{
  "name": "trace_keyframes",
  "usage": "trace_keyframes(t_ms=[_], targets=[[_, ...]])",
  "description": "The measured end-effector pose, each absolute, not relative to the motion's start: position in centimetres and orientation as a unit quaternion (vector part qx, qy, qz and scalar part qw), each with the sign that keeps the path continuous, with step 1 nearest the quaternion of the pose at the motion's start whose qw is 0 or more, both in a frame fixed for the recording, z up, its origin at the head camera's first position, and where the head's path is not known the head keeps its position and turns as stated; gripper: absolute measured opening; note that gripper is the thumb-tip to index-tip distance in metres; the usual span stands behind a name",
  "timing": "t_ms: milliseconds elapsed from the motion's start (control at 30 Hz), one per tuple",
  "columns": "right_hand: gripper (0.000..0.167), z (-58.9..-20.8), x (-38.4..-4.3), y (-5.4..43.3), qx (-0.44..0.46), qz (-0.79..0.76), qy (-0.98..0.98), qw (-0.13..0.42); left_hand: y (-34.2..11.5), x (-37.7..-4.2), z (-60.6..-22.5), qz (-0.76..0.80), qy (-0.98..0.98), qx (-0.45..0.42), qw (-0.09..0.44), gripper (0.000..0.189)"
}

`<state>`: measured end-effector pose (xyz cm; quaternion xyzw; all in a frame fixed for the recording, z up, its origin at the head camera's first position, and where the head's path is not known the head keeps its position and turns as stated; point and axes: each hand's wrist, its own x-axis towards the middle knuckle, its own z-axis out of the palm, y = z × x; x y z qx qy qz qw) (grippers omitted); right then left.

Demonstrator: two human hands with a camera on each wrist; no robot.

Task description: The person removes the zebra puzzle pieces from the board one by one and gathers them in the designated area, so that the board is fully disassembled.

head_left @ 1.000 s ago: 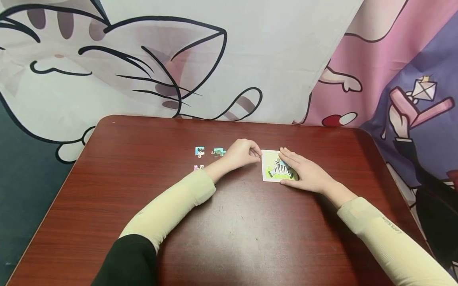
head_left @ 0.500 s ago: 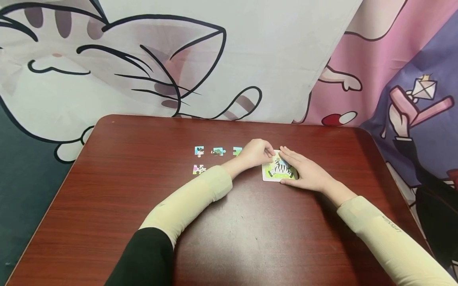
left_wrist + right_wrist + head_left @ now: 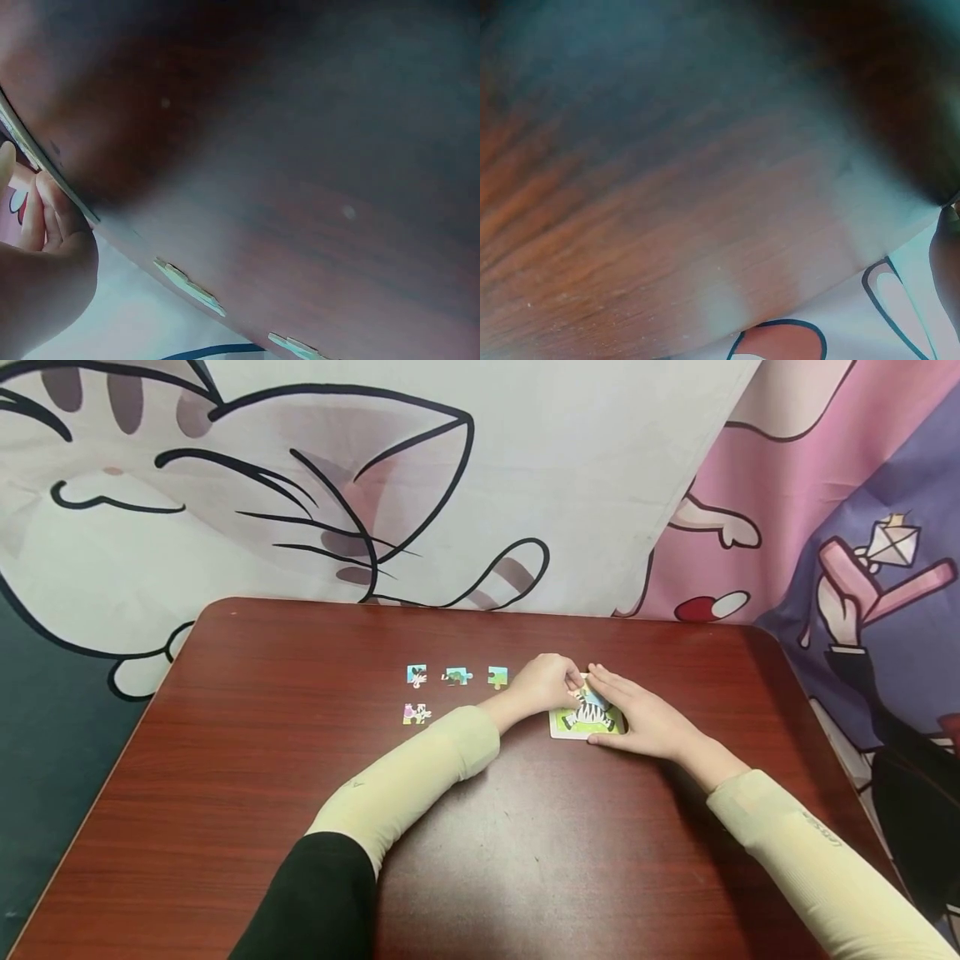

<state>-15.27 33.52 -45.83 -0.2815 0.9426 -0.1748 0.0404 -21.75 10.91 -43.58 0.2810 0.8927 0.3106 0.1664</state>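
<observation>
A square zebra puzzle board (image 3: pixel 589 723) with a pale border lies on the table. My right hand (image 3: pixel 645 718) rests over its right side, fingers straight along the far edge and thumb at the near edge. At the board's far left corner, my left hand (image 3: pixel 543 683) pinches a small puzzle piece with bent fingers; the fingertips hide most of it. In the left wrist view those bent fingers (image 3: pixel 51 214) sit right at the board's edge. Several loose jigsaw pieces lie left of the board: a zebra-head piece (image 3: pixel 416 675), two blue-and-green pieces (image 3: pixel 457 677) and a pink-and-striped piece (image 3: pixel 417 714).
The brown wooden table (image 3: pixel 480 860) has rounded far corners. Just behind it hang a white cartoon-cat cloth (image 3: pixel 585 485) and a pink and purple printed cloth (image 3: pixel 795 502). In the left wrist view, loose pieces (image 3: pixel 189 286) lie near the far edge.
My left hand has moved right from beside the board onto its far left corner, uncovering a loose blue-and-green piece. The right hand has stayed on the board.
</observation>
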Motion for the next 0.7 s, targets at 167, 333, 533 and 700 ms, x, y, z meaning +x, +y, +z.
trace_keyframes(t_ms=[167,333,533,700], targets=[[0.100,-45.67,-15.28,33.57,-0.282,-0.168,0.944,0.041,10.92,-21.66,-43.53,0.282,0.896,0.302,0.166,0.031],[0.098,-45.50,-15.17,33.61,-0.287,-0.157,0.944,0.042,10.99,-21.45,-43.45,0.245,0.903,0.316,0.160,0.033],[0.096,-45.57,-15.20,33.66,-0.301,-0.137,0.943,0.042,11.13,-21.25,-43.43,0.225,0.909,0.314,0.153,0.034],[0.095,-45.81,-15.26,33.70,-0.310,-0.122,0.942,0.045,11.22,-21.17,-43.69,0.226,0.910,0.315,0.149,0.036]])
